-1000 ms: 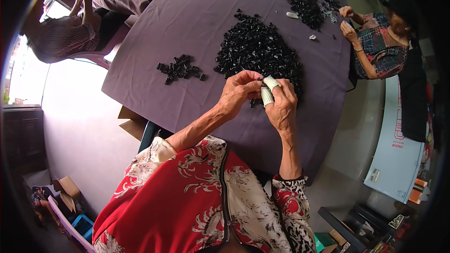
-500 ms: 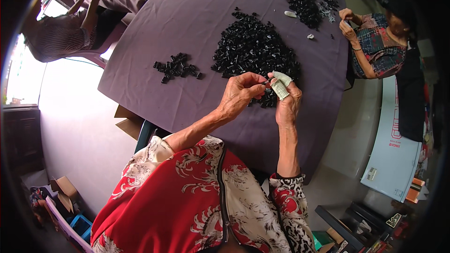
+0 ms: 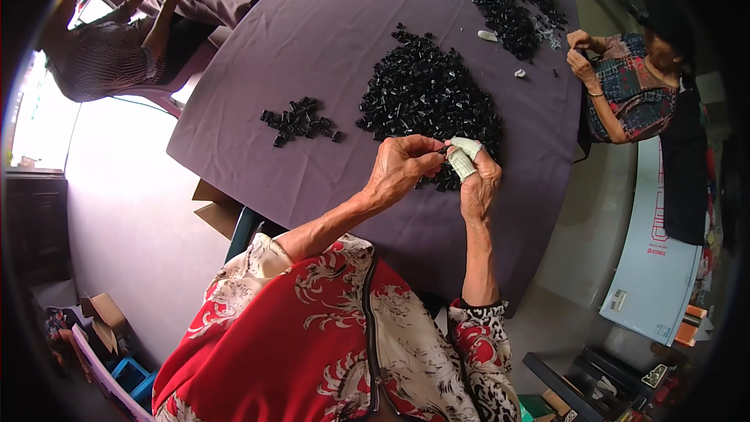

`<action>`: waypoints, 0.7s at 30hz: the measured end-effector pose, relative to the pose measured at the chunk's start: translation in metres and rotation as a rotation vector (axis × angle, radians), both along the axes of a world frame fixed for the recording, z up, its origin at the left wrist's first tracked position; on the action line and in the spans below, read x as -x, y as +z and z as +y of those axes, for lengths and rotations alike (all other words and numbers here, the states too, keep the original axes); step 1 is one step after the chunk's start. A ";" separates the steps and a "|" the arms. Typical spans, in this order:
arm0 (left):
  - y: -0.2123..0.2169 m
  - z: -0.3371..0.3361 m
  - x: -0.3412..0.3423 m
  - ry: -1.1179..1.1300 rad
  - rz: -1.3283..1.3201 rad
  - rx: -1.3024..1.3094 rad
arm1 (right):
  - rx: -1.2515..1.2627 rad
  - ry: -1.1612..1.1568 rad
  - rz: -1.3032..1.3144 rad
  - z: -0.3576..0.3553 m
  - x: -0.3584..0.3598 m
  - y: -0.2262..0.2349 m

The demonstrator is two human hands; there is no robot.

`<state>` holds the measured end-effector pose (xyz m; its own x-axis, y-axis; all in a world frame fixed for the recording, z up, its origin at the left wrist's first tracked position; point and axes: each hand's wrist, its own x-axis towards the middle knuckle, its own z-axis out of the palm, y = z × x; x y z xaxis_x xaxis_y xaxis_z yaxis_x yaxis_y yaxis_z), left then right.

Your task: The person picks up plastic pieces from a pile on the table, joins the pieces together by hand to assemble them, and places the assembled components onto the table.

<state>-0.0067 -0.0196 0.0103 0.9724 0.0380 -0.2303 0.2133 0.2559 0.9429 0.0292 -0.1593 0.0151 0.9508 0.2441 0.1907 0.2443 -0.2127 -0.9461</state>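
- The left hand (image 3: 402, 168) pinches a small black piece (image 3: 442, 151) against the taped fingers (image 3: 464, 158) of the right hand (image 3: 478, 184).
- Just beyond the fingers lies the big black pile (image 3: 428, 94) on the purple cloth table (image 3: 328, 39).
- A pale floor (image 3: 133, 211) is around the table.

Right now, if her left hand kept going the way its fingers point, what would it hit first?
The left hand points toward the right hand, so it would most likely meet the wrapped fingertips there first. The big pile of black pieces lies just beyond, though depth is hard to judge.
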 end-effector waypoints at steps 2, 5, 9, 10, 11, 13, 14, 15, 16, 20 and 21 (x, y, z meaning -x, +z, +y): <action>-0.001 0.001 0.000 -0.006 -0.002 -0.031 | 0.071 0.007 -0.039 -0.001 0.002 0.001; 0.002 0.002 0.001 -0.017 -0.012 -0.124 | 0.169 0.031 -0.175 -0.002 -0.003 -0.003; -0.002 0.002 -0.003 -0.058 -0.014 -0.158 | 0.190 0.046 -0.183 -0.001 -0.007 0.000; -0.005 0.002 -0.003 -0.057 -0.013 -0.157 | 0.191 0.047 -0.181 0.000 -0.005 0.000; -0.008 0.002 -0.003 -0.051 0.005 -0.109 | 0.211 0.038 -0.160 0.000 -0.003 0.000; -0.010 0.001 -0.003 -0.045 0.026 -0.060 | 0.231 0.029 -0.135 0.000 -0.001 -0.002; -0.010 0.001 -0.003 -0.048 0.012 -0.089 | 0.266 0.032 -0.185 -0.002 -0.001 -0.006; -0.010 0.000 -0.002 -0.052 -0.002 -0.118 | 0.300 0.035 -0.236 -0.003 0.000 -0.009; -0.009 0.001 -0.002 -0.053 0.003 -0.118 | 0.301 0.035 -0.231 -0.004 0.000 -0.010; -0.013 0.007 -0.003 -0.146 0.066 -0.051 | 0.426 0.129 -0.333 -0.011 -0.003 -0.013; -0.016 0.008 -0.003 -0.181 0.112 0.078 | 0.449 0.182 -0.330 -0.013 -0.004 -0.013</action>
